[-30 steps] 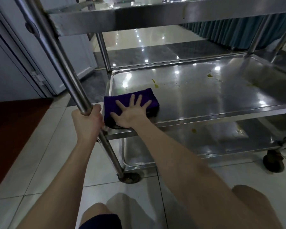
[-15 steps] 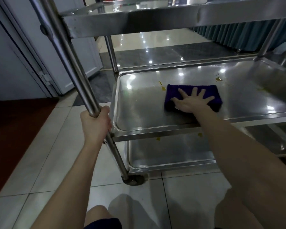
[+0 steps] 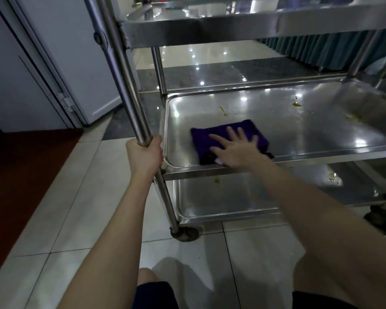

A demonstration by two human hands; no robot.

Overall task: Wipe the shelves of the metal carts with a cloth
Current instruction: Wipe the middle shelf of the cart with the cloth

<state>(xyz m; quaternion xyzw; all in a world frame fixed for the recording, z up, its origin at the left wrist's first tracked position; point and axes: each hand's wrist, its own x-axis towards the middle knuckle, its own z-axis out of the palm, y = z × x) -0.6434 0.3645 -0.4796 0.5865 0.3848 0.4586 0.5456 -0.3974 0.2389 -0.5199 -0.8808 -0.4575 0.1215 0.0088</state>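
Observation:
A folded purple cloth [image 3: 212, 136] lies on the middle shelf [image 3: 310, 132] of a steel cart, near its front edge and left of centre. My right hand [image 3: 236, 150] presses flat on the cloth with fingers spread. My left hand [image 3: 146, 152] grips the cart's front left upright post [image 3: 120, 72] just above the shelf. Yellow food smears [image 3: 223, 110] mark the shelf behind the cloth, and more smears [image 3: 296, 104] sit at the back right.
The top shelf [image 3: 232, 25] overhangs above. The bottom shelf [image 3: 243, 197] carries yellow spots too. Caster wheels [image 3: 184, 233] stand on the tiled floor. A grey door [image 3: 71, 54] and red-brown mat [image 3: 20, 166] are at left; a teal pleated curtain [image 3: 321, 52] is behind.
My right hand has slid the cloth back to the left and toward the shelf's front edge, after reaching right half a second ago. My left hand keeps its grip on the post.

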